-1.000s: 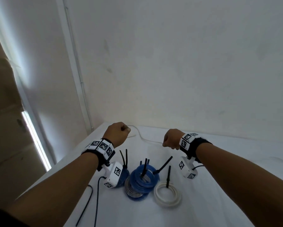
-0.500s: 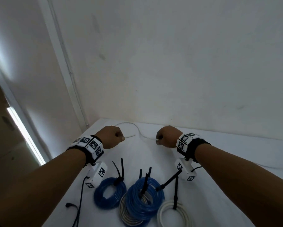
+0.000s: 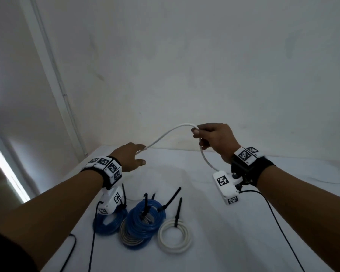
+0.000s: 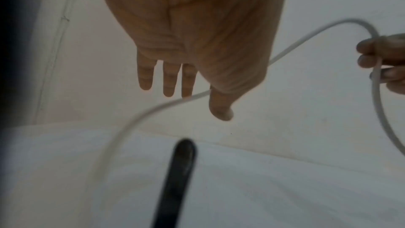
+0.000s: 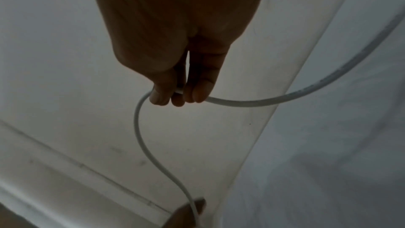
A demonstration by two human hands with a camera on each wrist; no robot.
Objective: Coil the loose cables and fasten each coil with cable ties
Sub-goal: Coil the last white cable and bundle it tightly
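A loose white cable arcs in the air between my hands. My right hand is raised and pinches it between thumb and fingertips, and a loop hangs down below the wrist. My left hand is lower, with its fingers straight. The cable runs loosely across it between thumb and fingers, then drops toward the table. On the table nearer me lie tied coils: a blue coil, a second blue coil stacked on a grey coil, and a white coil. Black cable ties stick up from them.
The white table meets a white wall just beyond my hands. Thin black wrist-camera leads trail over the table on both sides. A blurred black tie end stands close in the left wrist view.
Both hands were fists gripping the cable low near the table. Now the right hand has lifted the cable into an arc, and the left hand has opened its fingers.
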